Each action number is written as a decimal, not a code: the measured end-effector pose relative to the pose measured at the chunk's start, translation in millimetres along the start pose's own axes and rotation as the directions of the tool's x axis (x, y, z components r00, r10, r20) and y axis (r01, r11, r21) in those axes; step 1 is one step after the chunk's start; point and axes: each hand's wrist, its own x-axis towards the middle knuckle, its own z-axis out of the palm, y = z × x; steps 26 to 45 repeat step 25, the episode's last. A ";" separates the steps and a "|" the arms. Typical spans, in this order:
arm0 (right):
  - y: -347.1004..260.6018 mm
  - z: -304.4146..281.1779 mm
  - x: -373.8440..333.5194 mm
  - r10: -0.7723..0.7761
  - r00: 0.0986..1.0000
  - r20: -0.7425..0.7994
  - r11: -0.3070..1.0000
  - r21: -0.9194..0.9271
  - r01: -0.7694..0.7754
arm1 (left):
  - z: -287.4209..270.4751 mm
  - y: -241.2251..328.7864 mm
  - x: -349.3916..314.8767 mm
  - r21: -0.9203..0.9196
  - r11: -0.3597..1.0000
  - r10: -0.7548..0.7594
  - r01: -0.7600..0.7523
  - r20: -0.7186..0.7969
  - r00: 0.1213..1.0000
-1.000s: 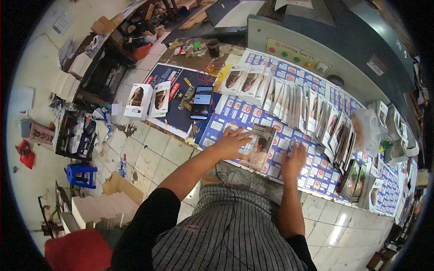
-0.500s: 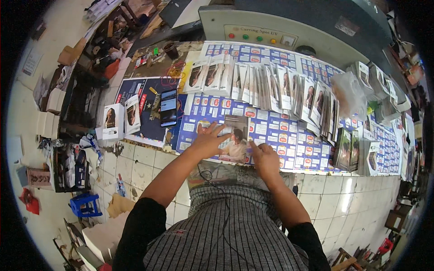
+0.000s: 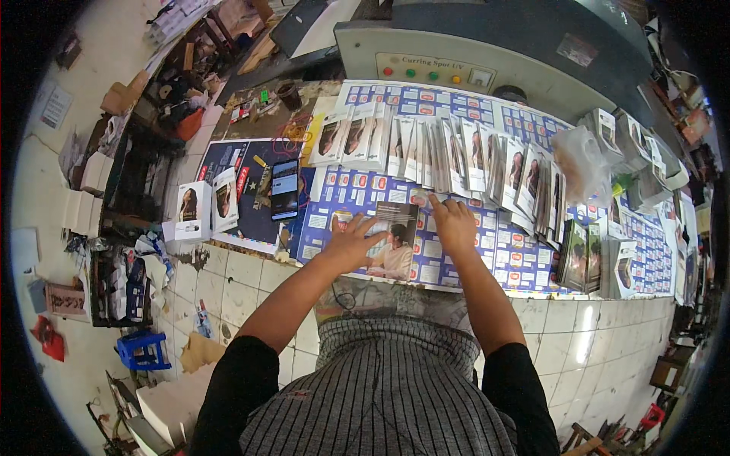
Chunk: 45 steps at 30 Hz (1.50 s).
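A printed leaflet (image 3: 394, 257), with a dark top band and a photo of a person in pale clothes, lies flat near the table's front edge. My left hand (image 3: 350, 243) is spread, its fingertips resting on the leaflet's left side. Just beyond the right edge of the leaflet, my right hand (image 3: 456, 228) reaches over the blue printed sheet (image 3: 449, 270), fingers extended and nothing visible in them. Behind both hands runs a long overlapping row of white picture cards (image 3: 471, 156). Another stack of leaflets (image 3: 580, 254) stands to the right.
A phone (image 3: 285, 190) lies left of the leaflet, with two white card packs (image 3: 194, 209) farther left. A dark cup (image 3: 288, 95) stands at the back left. Toward the right are a clear plastic bag (image 3: 582, 163) and card bundles (image 3: 637, 140). A grey machine (image 3: 471, 49) borders the back.
My right hand has moved away from the leaflet's right edge, farther up the table, its fingers now pointing toward the card row. My left hand stays on the leaflet.
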 end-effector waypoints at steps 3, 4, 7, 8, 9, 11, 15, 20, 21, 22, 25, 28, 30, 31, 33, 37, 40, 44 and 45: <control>-1.5 -8.8 -0.3 0.101 0.995 -0.003 0.989 0.113 -0.100 | 5.6 -3.0 -0.1 -0.040 0.999 0.003 -0.004 -0.025 1.000; 0.1 -10.8 -3.3 0.102 0.995 -0.001 0.989 0.112 -0.101 | 5.1 -1.6 0.3 -0.041 0.999 0.005 -0.006 -0.024 1.000; 4.2 -20.0 -15.1 -0.110 0.981 0.158 0.985 0.147 0.087 | 4.0 0.4 2.5 -0.021 1.000 0.000 -0.001 -0.023 1.000; 5.5 -24.9 -18.3 -0.174 0.964 0.201 0.970 0.204 0.132 | 3.8 0.2 2.4 -0.013 1.000 0.002 -0.002 -0.029 1.000; 5.7 -29.2 -21.4 -0.237 0.941 0.241 0.949 0.263 0.172 | 3.5 0.0 2.5 -0.005 1.000 0.004 -0.004 -0.034 0.999; 5.2 -33.7 -32.8 -0.292 0.896 0.336 0.940 0.272 0.205 | 4.9 -1.5 3.7 -0.002 1.000 0.011 -0.011 -0.043 0.999; -3.1 -56.4 -62.0 -0.513 0.807 0.292 0.839 0.367 0.401 | 5.5 -5.6 4.0 0.019 1.000 0.013 -0.012 -0.040 0.999; 24.9 -54.5 -67.4 -0.283 0.909 0.305 0.924 0.342 0.173 | 7.1 -10.6 0.1 0.002 1.000 -0.005 0.005 -0.021 1.000; 31.2 -52.2 -67.1 -0.148 0.949 0.280 0.953 0.297 0.061 | 10.0 -12.2 -0.6 -0.019 0.999 0.042 -0.044 -0.076 0.996; 34.2 -47.3 -66.8 -0.022 0.968 0.249 0.979 0.203 -0.030 | 16.0 -16.2 -2.1 -0.033 0.995 0.086 -0.091 -0.128 0.988; 13.4 -20.6 -65.5 0.153 0.981 0.122 0.982 0.093 -0.165 | 35.6 -28.5 -1.1 -0.027 0.983 0.171 -0.182 -0.226 0.959; 13.4 -20.6 -65.5 0.153 0.981 0.122 0.982 0.093 -0.165 | 35.6 -28.5 -1.1 -0.027 0.983 0.171 -0.182 -0.226 0.959; 13.4 -20.6 -65.5 0.153 0.981 0.122 0.982 0.093 -0.165 | 35.6 -28.5 -1.1 -0.027 0.983 0.171 -0.182 -0.226 0.959; 13.4 -20.6 -65.5 0.153 0.981 0.122 0.982 0.093 -0.165 | 35.6 -28.5 -1.1 -0.027 0.983 0.171 -0.182 -0.226 0.959; 13.4 -20.6 -65.5 0.153 0.981 0.122 0.982 0.093 -0.165 | 35.6 -28.5 -1.1 -0.027 0.983 0.171 -0.182 -0.226 0.959; 13.4 -20.6 -65.5 0.153 0.981 0.122 0.982 0.093 -0.165 | 35.6 -28.5 -1.1 -0.027 0.983 0.171 -0.182 -0.226 0.959; 13.4 -20.6 -65.5 0.153 0.981 0.122 0.982 0.093 -0.165 | 35.6 -28.5 -1.1 -0.027 0.983 0.171 -0.182 -0.226 0.959; 13.4 -20.6 -65.5 0.153 0.981 0.122 0.982 0.093 -0.165 | 35.6 -28.5 -1.1 -0.027 0.983 0.171 -0.182 -0.226 0.959; 13.4 -20.6 -65.5 0.153 0.981 0.122 0.982 0.093 -0.165 | 35.6 -28.5 -1.1 -0.027 0.983 0.171 -0.182 -0.226 0.959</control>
